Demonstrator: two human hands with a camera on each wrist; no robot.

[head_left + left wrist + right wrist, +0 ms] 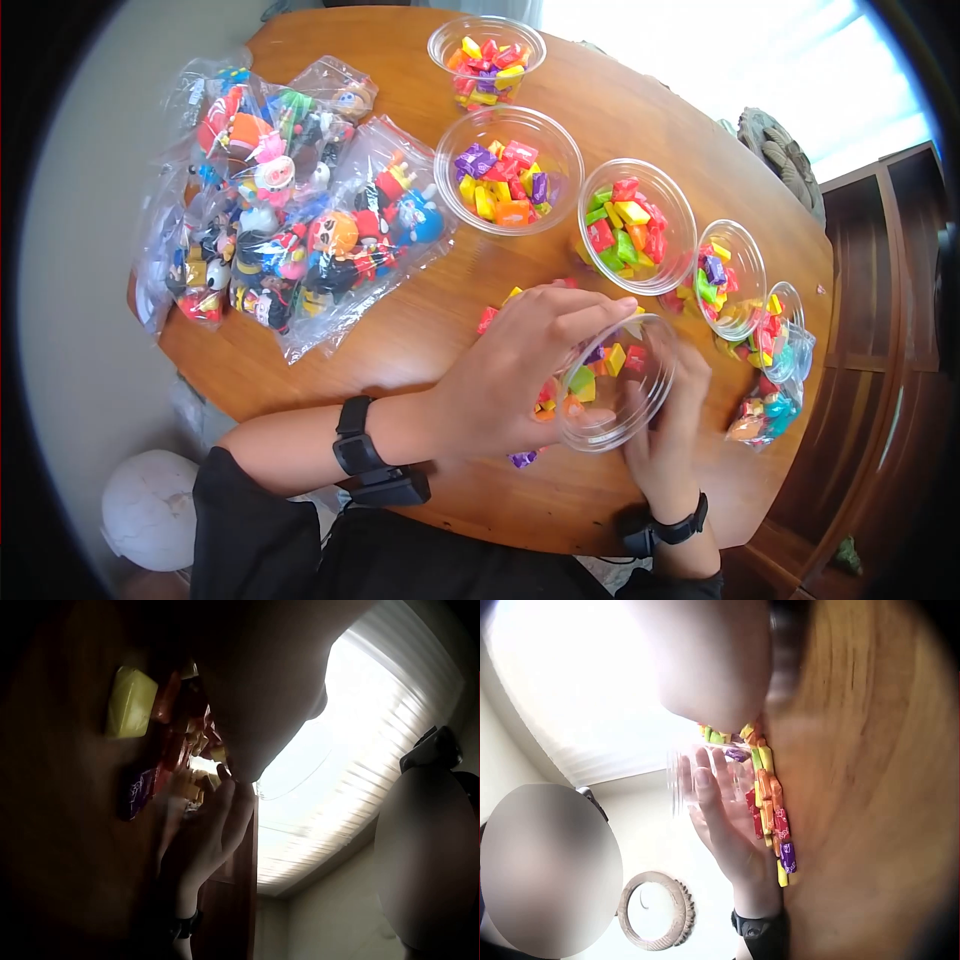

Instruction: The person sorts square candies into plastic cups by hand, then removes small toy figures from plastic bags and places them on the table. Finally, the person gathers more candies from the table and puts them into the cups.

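A clear plastic cup with several wrapped candies in it is between both hands at the near side of the table. My left hand grips it from the left, with fingers along the far rim and the thumb seen through the wall. On the other side, my right hand holds the cup, its fingers partly hidden behind it. Loose candies lie around the hands: a yellow candy and a purple candy in the left wrist view, and a purple candy in the right wrist view.
Farther off, clear cups of candies stand in a curve, among them one cup and another cup. Plastic bags of toy figures cover the left of the wooden table. A smaller bag lies near its right edge.
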